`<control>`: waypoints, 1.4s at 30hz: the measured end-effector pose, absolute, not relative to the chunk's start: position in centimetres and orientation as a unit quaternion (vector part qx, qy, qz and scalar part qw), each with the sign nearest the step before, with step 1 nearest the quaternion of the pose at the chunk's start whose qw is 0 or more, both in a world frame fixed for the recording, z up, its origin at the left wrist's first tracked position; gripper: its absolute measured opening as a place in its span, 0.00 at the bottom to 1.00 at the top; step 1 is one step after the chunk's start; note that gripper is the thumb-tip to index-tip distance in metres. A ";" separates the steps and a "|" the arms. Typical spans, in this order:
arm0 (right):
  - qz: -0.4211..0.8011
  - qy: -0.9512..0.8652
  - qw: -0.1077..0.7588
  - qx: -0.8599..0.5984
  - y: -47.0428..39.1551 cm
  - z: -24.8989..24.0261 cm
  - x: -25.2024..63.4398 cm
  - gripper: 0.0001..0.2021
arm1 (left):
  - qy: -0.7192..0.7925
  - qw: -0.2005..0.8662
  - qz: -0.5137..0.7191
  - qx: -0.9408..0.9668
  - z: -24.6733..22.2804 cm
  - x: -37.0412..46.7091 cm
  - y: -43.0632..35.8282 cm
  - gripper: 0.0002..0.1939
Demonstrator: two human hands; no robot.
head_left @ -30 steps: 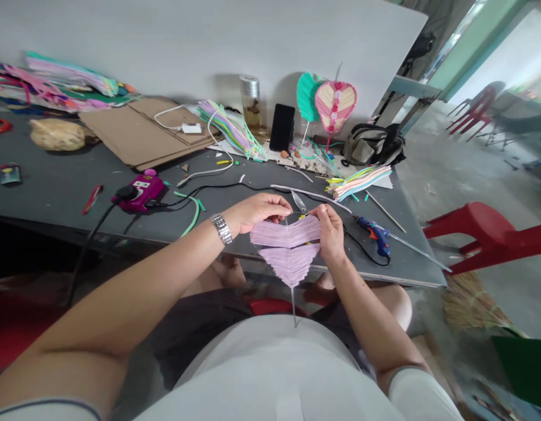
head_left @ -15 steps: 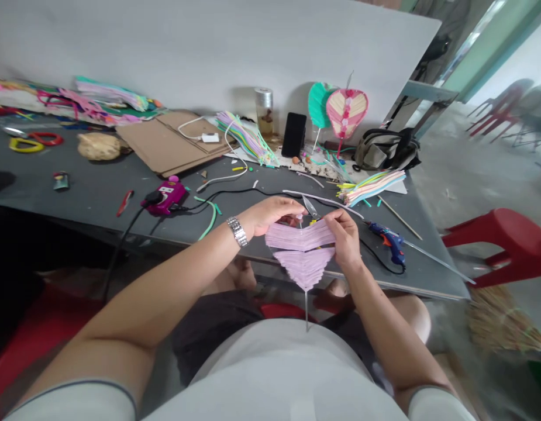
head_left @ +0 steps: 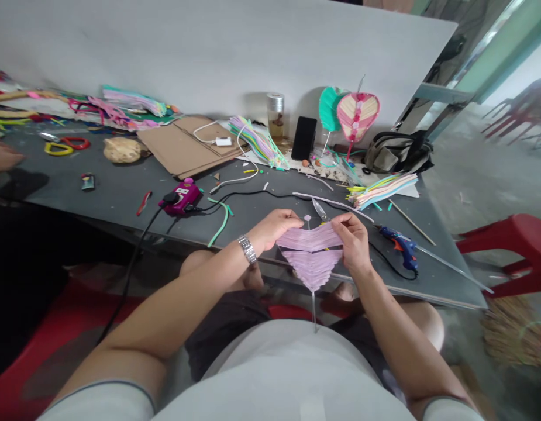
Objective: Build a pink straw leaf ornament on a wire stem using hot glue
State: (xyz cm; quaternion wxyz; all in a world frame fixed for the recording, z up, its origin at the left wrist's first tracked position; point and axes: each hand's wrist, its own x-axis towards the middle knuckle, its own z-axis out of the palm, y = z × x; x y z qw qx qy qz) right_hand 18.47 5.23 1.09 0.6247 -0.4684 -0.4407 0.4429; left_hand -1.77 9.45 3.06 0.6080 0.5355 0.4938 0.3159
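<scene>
Between my hands is a pale purple pleated fan point(head_left: 312, 266), pointed at the bottom, on a thin clear stick; a narrow gap divides its upper band from its lower part. My left hand point(head_left: 276, 228) pinches the band's upper left edge, wearing a metal watch at the wrist. On the right edge, my right hand point(head_left: 352, 238) grips the same band. A small purple knob point(head_left: 307, 218) tops the stick. Scissors point(head_left: 319, 209) lie just behind the fan, partly hidden.
A blue glue gun point(head_left: 402, 244) lies right of my right hand. Left are a purple power block point(head_left: 181, 197) and its black cord. Behind stand a phone point(head_left: 304, 138), a jar point(head_left: 276, 116) and a heart-shaped fan point(head_left: 358, 117). Another person's hand point(head_left: 2, 155) shows far left.
My left hand has moved from the top of the stick to the band's left edge. The view has shifted left, and another person's hand has appeared at the far left.
</scene>
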 end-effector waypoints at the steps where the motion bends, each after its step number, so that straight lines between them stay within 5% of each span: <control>1: 0.445 -0.441 0.625 -0.466 5.2 1.2 18.5 0.13 | 0.506 0.580 0.322 0.551 3.0 -1.7 9.5 0.08; 7: 0.443 -0.452 0.618 -0.468 5.0 1.1 18.6 0.13 | 0.538 0.450 0.318 0.638 3.8 -1.9 9.7 0.10; 9: 0.440 -0.445 0.621 -0.471 5.1 0.9 18.7 0.14 | 0.520 0.456 0.304 0.655 4.6 -2.4 9.5 0.05; 11: 0.437 -0.434 0.629 -0.475 5.2 0.7 18.9 0.14 | 0.480 0.503 0.316 0.645 5.4 -3.3 9.2 0.12; 13: 0.432 -0.423 0.636 -0.479 5.3 0.5 19.1 0.14 | 0.442 0.555 0.390 0.587 5.8 -4.4 9.1 0.17; 16: 0.428 -0.406 0.646 -0.483 5.3 0.3 19.3 0.14 | 0.444 0.507 0.571 0.470 5.0 -6.1 9.0 0.04; 17: 0.431 -0.399 0.649 -0.483 5.3 0.3 19.3 0.14 | 0.444 0.492 0.603 0.444 4.4 -6.6 9.0 0.07; 28: 0.421 -0.412 0.638 -0.496 5.3 -0.5 18.4 0.15 | 0.463 0.590 0.497 0.437 0.2 -5.5 8.4 0.20; 31: 0.358 -0.486 0.593 -0.532 5.8 -1.0 18.0 0.16 | 0.436 0.646 0.451 0.436 0.0 -4.4 7.9 0.27; 36: 0.276 -0.588 0.489 -0.582 9.6 -0.4 19.1 0.17 | 0.438 0.652 0.497 0.368 -0.4 -4.3 7.0 0.23; 42: 0.157 -0.698 0.326 -0.618 17.9 1.3 18.9 0.04 | 0.436 0.678 0.516 0.288 -0.2 -5.4 7.1 0.26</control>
